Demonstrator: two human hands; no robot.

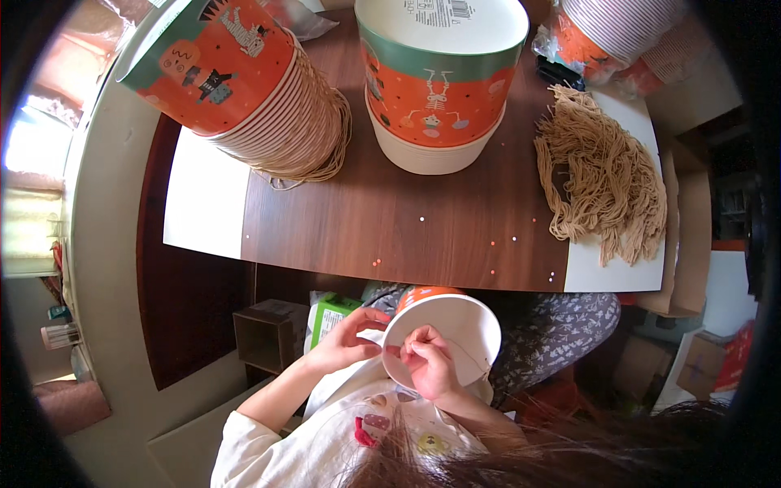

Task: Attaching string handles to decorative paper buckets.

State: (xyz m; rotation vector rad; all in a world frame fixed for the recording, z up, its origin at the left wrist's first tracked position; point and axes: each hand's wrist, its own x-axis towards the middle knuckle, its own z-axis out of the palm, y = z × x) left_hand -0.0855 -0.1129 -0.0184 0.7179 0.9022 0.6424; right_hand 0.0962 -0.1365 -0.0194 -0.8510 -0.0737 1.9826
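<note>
A paper bucket point(482, 321), orange outside and white inside, lies tilted in my lap with its mouth toward me. My left hand point(351, 340) is at the bucket's left side, thumb and fingers curved against the wall by the rim. Inside the mouth, my right hand point(429, 362) is closed in a pinch near the left part of the rim. A thin cord point(469, 356) runs from the rim's right side across the inside toward this hand; its end among the fingers is hidden.
On the brown table point(390, 244) stand a tall bucket stack point(268, 106) draped with cords and a shorter stack point(439, 98). A bundle of tan cords point(602, 175) lies at the right. Wrapped buckets point(618, 32) stand behind it. Small white and orange dots are scattered about. A cardboard box point(272, 333) sits below.
</note>
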